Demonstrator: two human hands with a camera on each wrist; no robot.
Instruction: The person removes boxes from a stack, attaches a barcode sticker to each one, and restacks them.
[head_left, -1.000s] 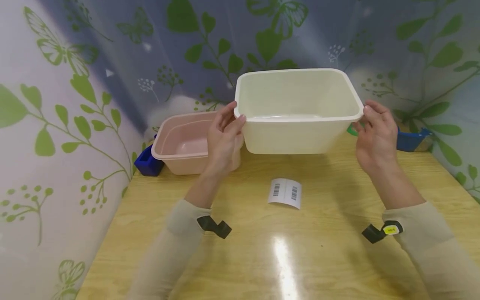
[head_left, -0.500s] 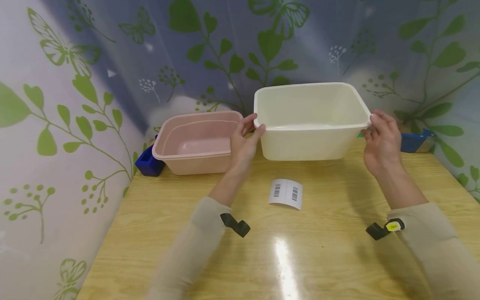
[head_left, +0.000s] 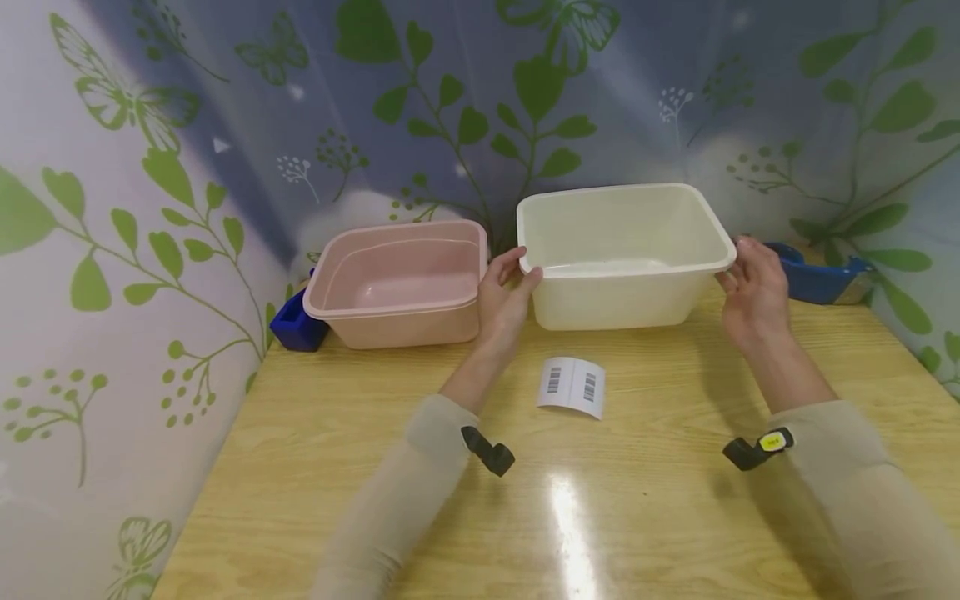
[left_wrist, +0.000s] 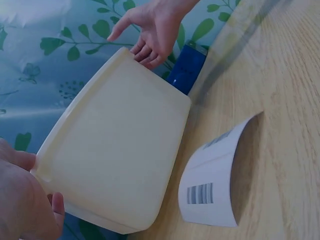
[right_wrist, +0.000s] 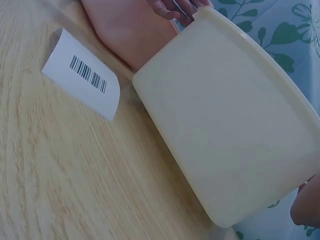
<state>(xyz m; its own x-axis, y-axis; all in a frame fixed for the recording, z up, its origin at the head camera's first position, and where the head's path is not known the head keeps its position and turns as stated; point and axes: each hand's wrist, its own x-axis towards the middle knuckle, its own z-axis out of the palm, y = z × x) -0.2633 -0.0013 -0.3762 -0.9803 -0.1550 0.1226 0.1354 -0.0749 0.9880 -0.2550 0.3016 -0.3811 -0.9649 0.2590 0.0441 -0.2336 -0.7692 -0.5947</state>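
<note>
A cream plastic basin (head_left: 615, 300) stands upright at the back of the table, close to or on its surface; I cannot tell which. My left hand (head_left: 506, 304) pinches the rim at its near left corner, thumb in front. My right hand (head_left: 753, 296) is at the right corner, its fingers curled under the rim; in the left wrist view the thumb (left_wrist: 119, 29) stands up beside that corner. A curved white card (head_left: 572, 387) with barcodes lies in front of the basin. Left of it sits a pink basin (head_left: 397, 325), near my left hand.
A dark blue box (head_left: 298, 325) stands left of the pink basin. At the back right is a blue object (head_left: 817, 283), partly behind my right hand. A leaf-patterned curtain (head_left: 450, 100) hangs behind the wooden table (head_left: 660, 517).
Both hands have moved the cream basin lower and to the right, from above the pink basin's right edge to beside it. The card and pink basin have stayed put.
</note>
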